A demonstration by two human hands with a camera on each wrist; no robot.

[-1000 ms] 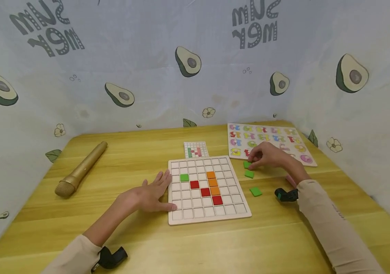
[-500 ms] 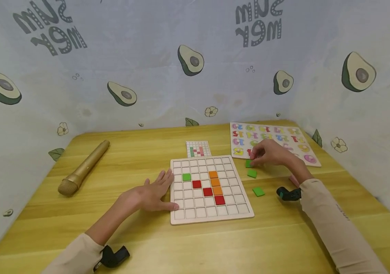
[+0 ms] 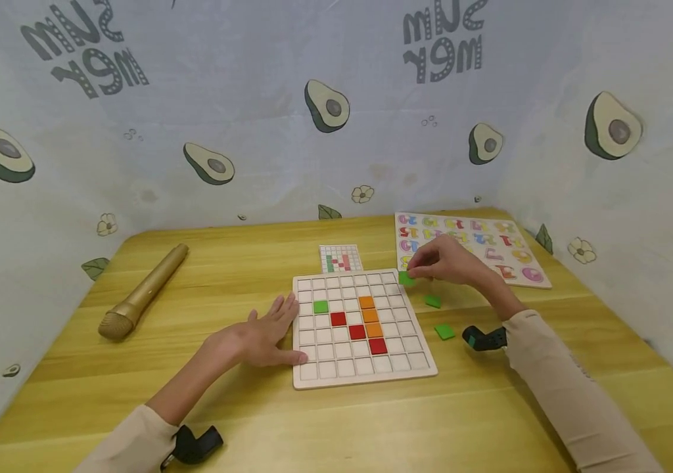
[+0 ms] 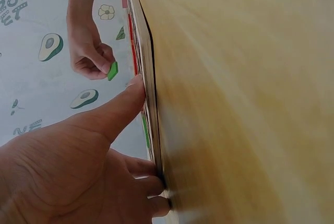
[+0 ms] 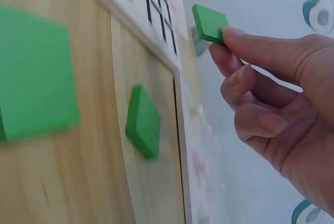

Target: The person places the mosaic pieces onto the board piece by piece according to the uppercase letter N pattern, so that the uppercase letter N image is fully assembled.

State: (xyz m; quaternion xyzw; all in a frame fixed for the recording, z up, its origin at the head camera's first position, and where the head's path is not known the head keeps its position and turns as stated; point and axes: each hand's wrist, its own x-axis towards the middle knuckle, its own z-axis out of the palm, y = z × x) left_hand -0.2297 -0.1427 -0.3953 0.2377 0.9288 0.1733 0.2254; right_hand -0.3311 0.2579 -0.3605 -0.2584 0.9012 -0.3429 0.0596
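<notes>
A white grid board (image 3: 336, 368) lies on the table with one green tile (image 3: 321, 307), several red tiles (image 3: 357, 332) and several orange tiles (image 3: 370, 316) in its squares. My left hand (image 3: 259, 335) rests at the board's left edge, fingers spread and thumb over the rim. Between thumb and forefinger, my right hand (image 3: 445, 261) pinches a green square tile (image 5: 211, 24), raised near the board's far right corner. Two more green tiles lie on the wood right of the board, a farther one (image 3: 433, 301) and a nearer one (image 3: 445, 332).
A small pattern card (image 3: 340, 258) with coloured squares lies just behind the board. At the back right is a number puzzle board (image 3: 526, 256), partly behind my right hand. A gold microphone (image 3: 144, 291) lies on the left. A printed cloth hangs behind the table.
My right hand has lifted a green tile off the table and moved it left to the board's far right corner. The left hand stays at the board's edge.
</notes>
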